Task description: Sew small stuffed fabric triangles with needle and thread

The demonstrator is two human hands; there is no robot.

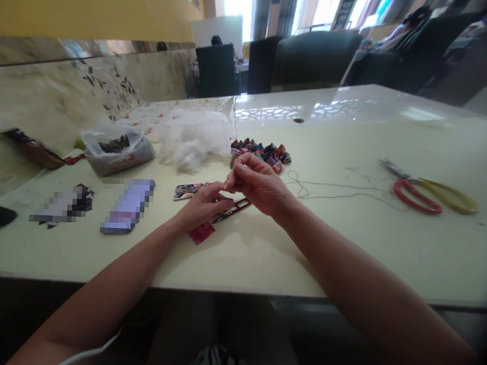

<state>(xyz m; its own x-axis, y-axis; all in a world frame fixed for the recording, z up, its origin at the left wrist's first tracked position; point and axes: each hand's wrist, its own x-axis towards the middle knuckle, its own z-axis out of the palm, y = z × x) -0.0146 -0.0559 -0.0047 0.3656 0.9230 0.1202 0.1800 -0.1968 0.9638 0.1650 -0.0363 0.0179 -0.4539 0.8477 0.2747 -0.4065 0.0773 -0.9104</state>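
Over the middle of the table, my right hand (261, 184) is raised with thumb and fingers pinched; whatever it grips is too small to name. My left hand (205, 205) sits just left of it, thumb and fingers drawn together, its contents hidden. The fingertips of both hands almost meet. Under them lie a dark slotted strip (237, 208), a red cloth piece (202, 233) and a flowered cloth piece (190, 191). Behind my right hand is a pile of small patterned cloth pieces (271, 153). A thin dark thread (332, 185) trails across the table to the right.
Scissors (428, 193) with red and yellow handles lie at the right. Leftward are a phone (129, 205), stacked cloth pieces (67, 204), a bag of dark dried bits (119, 150) and a plastic bag of white stuffing (197, 140). Chairs and people are beyond the table.
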